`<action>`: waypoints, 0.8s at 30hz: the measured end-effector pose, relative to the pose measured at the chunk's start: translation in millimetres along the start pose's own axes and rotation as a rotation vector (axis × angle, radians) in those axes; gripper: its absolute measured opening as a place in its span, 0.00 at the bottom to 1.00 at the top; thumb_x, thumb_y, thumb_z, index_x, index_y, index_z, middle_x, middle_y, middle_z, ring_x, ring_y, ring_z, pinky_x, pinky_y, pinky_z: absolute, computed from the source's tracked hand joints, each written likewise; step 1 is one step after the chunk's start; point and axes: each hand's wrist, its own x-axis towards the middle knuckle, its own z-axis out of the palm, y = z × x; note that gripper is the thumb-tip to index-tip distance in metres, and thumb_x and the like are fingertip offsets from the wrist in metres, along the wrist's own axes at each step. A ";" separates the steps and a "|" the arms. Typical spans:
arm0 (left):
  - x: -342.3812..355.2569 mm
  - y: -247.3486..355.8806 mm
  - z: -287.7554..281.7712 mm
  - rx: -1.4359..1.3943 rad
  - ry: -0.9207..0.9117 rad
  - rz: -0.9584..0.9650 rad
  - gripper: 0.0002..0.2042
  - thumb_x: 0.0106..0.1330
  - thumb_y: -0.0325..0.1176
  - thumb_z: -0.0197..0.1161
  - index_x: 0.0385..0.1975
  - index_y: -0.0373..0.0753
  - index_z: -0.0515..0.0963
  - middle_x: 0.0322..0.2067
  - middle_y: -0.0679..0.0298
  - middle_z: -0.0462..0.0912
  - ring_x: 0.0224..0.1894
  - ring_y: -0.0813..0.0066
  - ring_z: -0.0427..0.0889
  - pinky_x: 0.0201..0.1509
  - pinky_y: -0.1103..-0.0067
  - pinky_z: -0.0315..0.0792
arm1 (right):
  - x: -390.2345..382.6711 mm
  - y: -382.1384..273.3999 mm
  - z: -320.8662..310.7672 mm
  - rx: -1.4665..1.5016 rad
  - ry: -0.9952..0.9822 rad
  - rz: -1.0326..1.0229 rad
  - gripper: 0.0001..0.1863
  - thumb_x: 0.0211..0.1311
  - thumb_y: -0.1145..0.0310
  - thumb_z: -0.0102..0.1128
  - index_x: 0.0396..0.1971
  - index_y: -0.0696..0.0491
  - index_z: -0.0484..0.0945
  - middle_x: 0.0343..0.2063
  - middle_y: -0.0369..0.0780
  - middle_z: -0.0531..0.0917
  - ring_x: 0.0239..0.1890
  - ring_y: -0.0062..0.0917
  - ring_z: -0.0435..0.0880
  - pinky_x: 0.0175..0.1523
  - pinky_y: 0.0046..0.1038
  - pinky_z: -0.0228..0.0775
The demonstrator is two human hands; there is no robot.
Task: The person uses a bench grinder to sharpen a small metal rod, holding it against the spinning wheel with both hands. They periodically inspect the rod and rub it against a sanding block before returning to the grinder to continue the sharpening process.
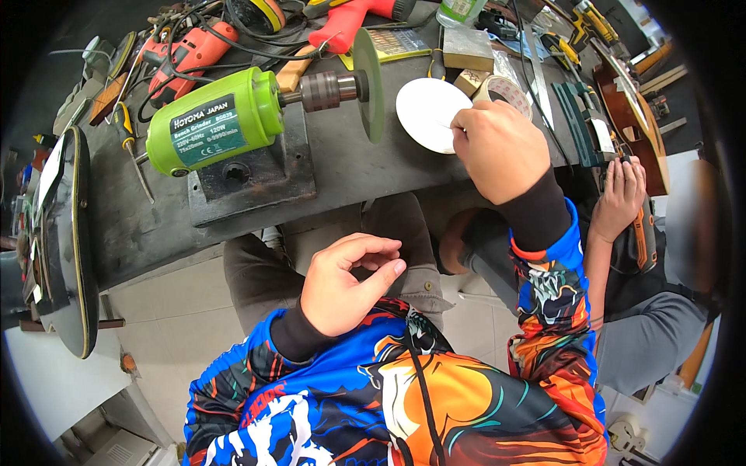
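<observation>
Two hands at the grinder bench

Your right hand (497, 147) is curled closed, fingertips pinching the right edge of a white disc (427, 115) that lies flat on the dark tabletop (350, 167). Your left hand (346, 283) hangs lower, over your lap and off the tabletop, loosely half-open with thumb and forefinger bent toward each other; it holds nothing that can be seen.

Just left of the disc stands a green grinding wheel (370, 84) on the shaft of a lime-green bench grinder (221, 123), bolted to a dark metal base (252, 179). A roll of tape (507, 89) sits just behind your right hand. Further back lie a red drill (190, 50) and tangled cables. At the right edge, another person's hand (620, 198) rests on a dark object beside a guitar body (633, 116).
</observation>
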 end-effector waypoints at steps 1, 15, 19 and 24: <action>-1.2 0.3 -2.2 0.010 0.012 0.010 0.11 0.60 0.24 0.68 0.42 0.31 0.80 0.37 0.60 0.82 0.40 0.76 0.82 0.46 0.80 0.76 | 3.6 0.0 1.7 -0.030 -0.042 -0.029 0.05 0.52 0.70 0.61 0.21 0.55 0.81 0.25 0.43 0.83 0.33 0.36 0.84 0.38 0.34 0.77; -1.8 3.7 -12.0 0.010 0.042 0.020 0.10 0.62 0.24 0.66 0.42 0.30 0.80 0.38 0.59 0.82 0.41 0.76 0.82 0.47 0.81 0.76 | -4.3 0.8 -26.0 0.523 0.111 0.341 0.07 0.61 0.73 0.59 0.33 0.61 0.80 0.25 0.40 0.83 0.27 0.20 0.81 0.33 0.22 0.69; 2.8 5.4 -15.9 -0.020 0.104 -0.030 0.10 0.65 0.24 0.64 0.44 0.30 0.80 0.39 0.59 0.83 0.43 0.77 0.82 0.48 0.82 0.75 | -32.8 -52.6 -11.8 1.257 0.137 0.624 0.09 0.64 0.72 0.61 0.38 0.62 0.80 0.26 0.34 0.82 0.29 0.12 0.77 0.33 0.14 0.67; 14.2 18.0 -22.8 -0.012 0.193 0.008 0.11 0.65 0.24 0.63 0.45 0.29 0.79 0.38 0.59 0.84 0.41 0.79 0.82 0.47 0.84 0.74 | -30.2 -92.6 20.8 1.642 0.050 0.718 0.08 0.62 0.73 0.63 0.35 0.63 0.81 0.26 0.35 0.83 0.27 0.11 0.78 0.32 0.15 0.70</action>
